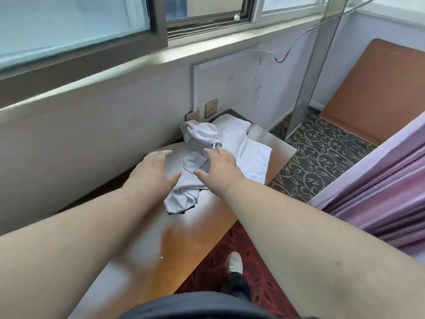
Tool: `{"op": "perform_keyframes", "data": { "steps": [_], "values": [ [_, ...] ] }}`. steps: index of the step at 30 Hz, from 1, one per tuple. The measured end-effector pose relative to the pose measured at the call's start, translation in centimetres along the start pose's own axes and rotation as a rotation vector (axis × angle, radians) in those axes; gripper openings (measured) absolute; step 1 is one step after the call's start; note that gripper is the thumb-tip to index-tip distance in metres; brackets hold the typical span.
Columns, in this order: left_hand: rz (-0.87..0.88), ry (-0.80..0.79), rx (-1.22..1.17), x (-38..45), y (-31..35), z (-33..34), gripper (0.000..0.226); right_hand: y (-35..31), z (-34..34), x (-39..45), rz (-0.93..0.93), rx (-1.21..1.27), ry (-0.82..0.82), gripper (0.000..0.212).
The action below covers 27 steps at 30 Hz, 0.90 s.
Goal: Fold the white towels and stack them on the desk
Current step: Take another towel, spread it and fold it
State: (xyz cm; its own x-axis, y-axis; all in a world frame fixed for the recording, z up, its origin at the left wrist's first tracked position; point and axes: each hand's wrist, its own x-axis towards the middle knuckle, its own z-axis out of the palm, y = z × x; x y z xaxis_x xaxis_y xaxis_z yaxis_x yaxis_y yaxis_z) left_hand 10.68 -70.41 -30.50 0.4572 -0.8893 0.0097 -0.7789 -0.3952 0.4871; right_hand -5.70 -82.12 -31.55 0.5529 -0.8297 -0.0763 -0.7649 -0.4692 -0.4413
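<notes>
— Where are the arms?
— Both bare forearms stretch forward, side by side.
— And the hands?
— The left hand (153,169) is spread, palm down, thumb out. The right hand (220,165) (fingers loosely splayed) reaches slightly further, neither one closed on anything.

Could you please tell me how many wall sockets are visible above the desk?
2. The square socket sits on the wall behind the towel pile; a second socket lies lower to its left, partly covered by towels. Others may be hidden behind them.
</notes>
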Motion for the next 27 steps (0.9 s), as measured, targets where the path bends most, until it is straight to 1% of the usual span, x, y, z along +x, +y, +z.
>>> {"op": "perform_keyframes", "data": {
  "steps": [3, 7, 11, 15, 18, 20, 21, 24, 25, 27],
  "values": [
    [-0.053, 0.002, -0.005, 3.6, 0.7, 0.9, 0.069, 1.0, 0.4, 5.0, -0.045, -0.002, -0.048, 0.078],
    [-0.148, 0.018, 0.011, 8.0, 0.4, 2.1, 0.069, 1.7, 0.9, 11.6, -0.125, -0.005, -0.118, 0.088],
    [-0.253, 0.011, -0.018, 12.0, 1.4, 4.0, 0.067, 3.7, 0.5, 17.7, -0.122, -0.014, -0.225, 0.091],
    [-0.326, -0.008, -0.036, 14.3, 2.6, 5.9, 0.066, 5.8, 0.9, 22.7, -0.153, -0.109, -0.334, 0.099],
    [-0.377, -0.045, -0.017, 14.9, 2.5, 6.6, 0.067, 5.7, 2.0, 25.1, -0.183, -0.143, -0.357, 0.104],
    [-0.404, -0.074, 0.017, 15.4, 2.3, 6.9, 0.067, 5.5, 3.1, 26.3, -0.19, -0.152, -0.363, 0.095],
    [-0.415, -0.084, 0.027, 15.6, 2.3, 6.9, 0.067, 5.6, 3.6, 26.8, -0.19, -0.15, -0.372, 0.086],
    [-0.431, -0.087, 0.039, 16.2, 2.3, 7.3, 0.066, 6.3, 4.8, 28.1, -0.182, -0.16, -0.433, 0.043],
    [-0.431, -0.081, 0.04, 16.3, 2.3, 7.4, 0.066, 6.5, 5.1, 28.4, -0.187, -0.162, -0.456, 0.032],
    [-0.432, -0.068, 0.041, 16.4, 2.3, 7.7, 0.067, 6.8, 5.4, 28.6, -0.215, -0.107, -0.464, 0.02]
  ]
}}
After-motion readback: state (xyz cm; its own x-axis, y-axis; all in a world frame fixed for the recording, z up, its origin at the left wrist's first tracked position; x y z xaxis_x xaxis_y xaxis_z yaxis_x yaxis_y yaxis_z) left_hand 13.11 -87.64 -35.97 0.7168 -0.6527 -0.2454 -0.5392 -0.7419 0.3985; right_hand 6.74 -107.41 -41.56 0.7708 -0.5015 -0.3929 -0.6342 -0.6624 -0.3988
